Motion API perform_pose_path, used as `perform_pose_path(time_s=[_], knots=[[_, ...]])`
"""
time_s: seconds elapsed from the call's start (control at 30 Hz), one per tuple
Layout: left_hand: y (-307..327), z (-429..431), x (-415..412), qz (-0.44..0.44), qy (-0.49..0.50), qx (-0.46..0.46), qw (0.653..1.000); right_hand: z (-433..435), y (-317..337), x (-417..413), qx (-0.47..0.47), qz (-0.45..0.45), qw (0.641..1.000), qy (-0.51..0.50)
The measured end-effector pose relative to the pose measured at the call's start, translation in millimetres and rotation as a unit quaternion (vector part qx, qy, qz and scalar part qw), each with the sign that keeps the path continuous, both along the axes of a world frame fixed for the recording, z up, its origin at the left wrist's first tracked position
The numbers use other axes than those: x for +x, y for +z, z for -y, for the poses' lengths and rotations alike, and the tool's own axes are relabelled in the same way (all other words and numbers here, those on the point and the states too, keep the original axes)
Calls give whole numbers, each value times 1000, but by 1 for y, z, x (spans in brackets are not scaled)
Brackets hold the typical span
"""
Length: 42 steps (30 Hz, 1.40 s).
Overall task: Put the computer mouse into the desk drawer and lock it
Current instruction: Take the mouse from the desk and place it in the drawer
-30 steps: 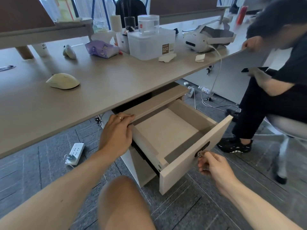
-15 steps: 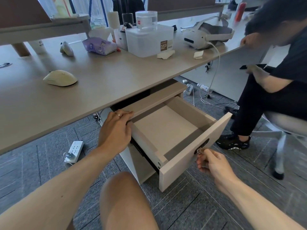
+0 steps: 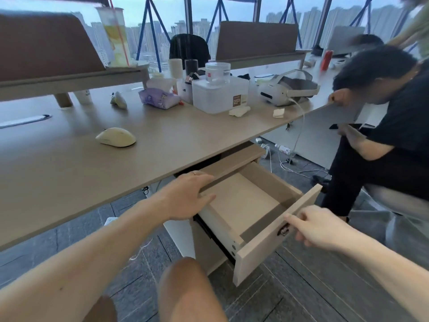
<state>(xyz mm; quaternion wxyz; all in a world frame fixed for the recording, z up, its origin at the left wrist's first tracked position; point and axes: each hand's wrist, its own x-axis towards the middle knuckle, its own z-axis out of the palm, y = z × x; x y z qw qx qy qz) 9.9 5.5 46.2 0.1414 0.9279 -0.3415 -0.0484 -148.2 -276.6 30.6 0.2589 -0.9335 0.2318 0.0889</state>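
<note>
The cream computer mouse (image 3: 116,137) lies on the desk top (image 3: 69,177), left of both hands. Under the desk, the wooden drawer (image 3: 246,205) of a small cabinet stands pulled out and empty. Its front panel (image 3: 267,245) carries a dark lock with a key (image 3: 283,230) in it. My left hand (image 3: 185,196) grips the front edge of the cabinet top, fingers above and thumb below. My right hand (image 3: 318,226) hovers just right of the lock, fingers loosely curled and holding nothing, with the index fingertip by the panel's upper edge.
A seated person (image 3: 390,126) in black is close on the right, one hand on the desk corner. On the desk stand a white storage box (image 3: 218,94), a VR headset (image 3: 285,90), a purple tissue pack (image 3: 157,98) and another mouse (image 3: 118,99). Cables (image 3: 292,166) lie on the floor.
My right hand has let go of the key and risen to the drawer front's upper edge. The left hand keeps its place. My head has tilted up, showing more of the desk.
</note>
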Motion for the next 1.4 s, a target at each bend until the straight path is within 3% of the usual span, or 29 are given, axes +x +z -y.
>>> perform_pose_path(time_s=[0.1,0.27,0.43,0.53,0.97,1.4], knots=[[39,-30,3,22,25,-86,996,-21,46,21,-91,56,992,67],[60,-125,30,35,191,-79,978,-88,84,79,-138,144,965,168],[43,-197,46,10,288,29,957,-159,97,144,-111,166,952,233],[31,-206,43,36,300,61,951,-194,99,183,-113,178,942,262],[20,-207,52,47,308,37,950,-323,67,332,-34,289,884,367],[17,-208,55,36,315,46,947,-320,39,338,-48,343,840,418]])
